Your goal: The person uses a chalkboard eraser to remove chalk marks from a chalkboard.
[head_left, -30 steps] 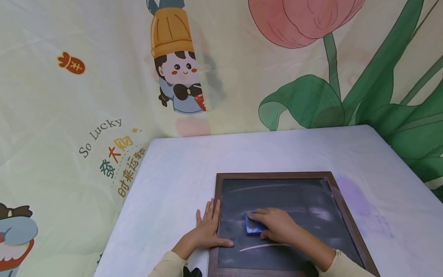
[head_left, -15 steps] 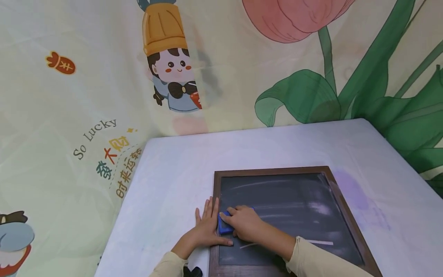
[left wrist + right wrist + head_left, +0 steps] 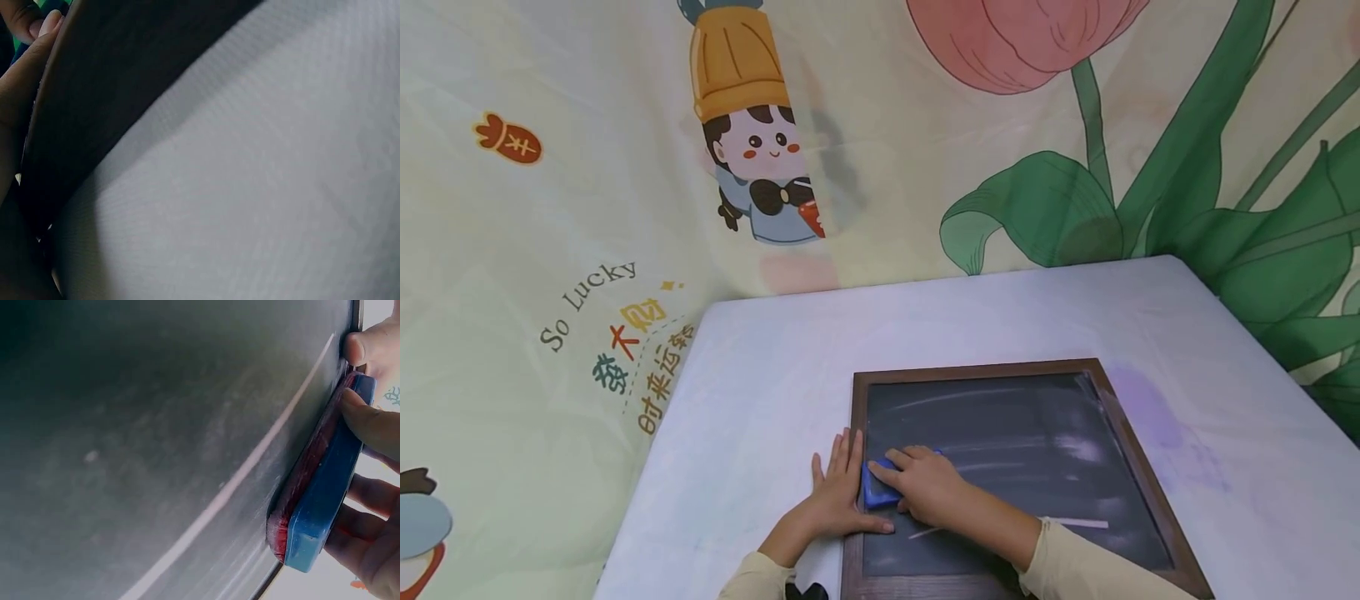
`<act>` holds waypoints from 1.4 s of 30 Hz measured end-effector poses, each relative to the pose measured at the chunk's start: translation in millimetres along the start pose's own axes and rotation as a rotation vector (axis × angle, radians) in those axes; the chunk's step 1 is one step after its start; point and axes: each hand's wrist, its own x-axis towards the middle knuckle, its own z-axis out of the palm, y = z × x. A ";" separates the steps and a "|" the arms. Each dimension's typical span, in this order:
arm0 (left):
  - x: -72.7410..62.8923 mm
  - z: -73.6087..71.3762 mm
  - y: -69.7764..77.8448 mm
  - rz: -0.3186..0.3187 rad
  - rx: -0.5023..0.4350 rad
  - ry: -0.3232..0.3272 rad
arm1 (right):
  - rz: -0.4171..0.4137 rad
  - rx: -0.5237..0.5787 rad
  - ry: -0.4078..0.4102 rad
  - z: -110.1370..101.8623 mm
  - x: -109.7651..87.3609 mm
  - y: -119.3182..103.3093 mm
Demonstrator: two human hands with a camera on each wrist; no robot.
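A chalkboard with a brown wooden frame lies on the table, faint smears across its dark face. My right hand grips a blue chalkboard eraser at the board's left side, close to the frame. In the right wrist view the eraser shows a red felt underside against the board, thumb and fingers on its blue body. A pale chalk line runs beside it, partly hidden under my right arm in the head view. My left hand rests on the left frame edge, fingers straight and thumb over the board.
The table has a white cover, with a purple stain right of the board. Behind it hangs a printed cloth with a flower and a cartoon figure. A small black object shows at the bottom near my left sleeve.
My right hand has swept the eraser left across the board to the left frame, mostly in the first half second. The left hand keeps its place. The head view has shifted slightly.
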 end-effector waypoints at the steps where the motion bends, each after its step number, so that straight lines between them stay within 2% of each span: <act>1: 0.1 0.5 -0.5 0.000 0.004 -0.006 | 0.001 0.007 0.000 0.5 -1.8 1.6; 7: 0.7 1.9 -3.4 -0.010 0.010 -0.020 | 0.037 0.086 -0.006 3.4 -23.1 21.9; 18: 1.7 -3.4 -4.2 -0.007 -0.004 -0.015 | 0.161 0.218 0.081 1.5 -86.1 79.9; 25: 1.5 -3.2 -1.8 -0.002 -0.016 -0.024 | 0.202 0.211 0.118 6.3 -126.8 115.4; 31: -0.7 -0.9 -1.1 -0.006 -0.019 -0.022 | 0.280 0.213 0.109 9.6 -159.0 139.0; 36: -0.2 -0.2 -2.2 0.007 -0.014 -0.016 | 0.333 0.237 0.090 10.3 -170.1 146.3; 42: 1.5 -0.9 -2.7 0.004 -0.005 -0.015 | 0.328 0.225 0.154 12.4 -170.7 145.3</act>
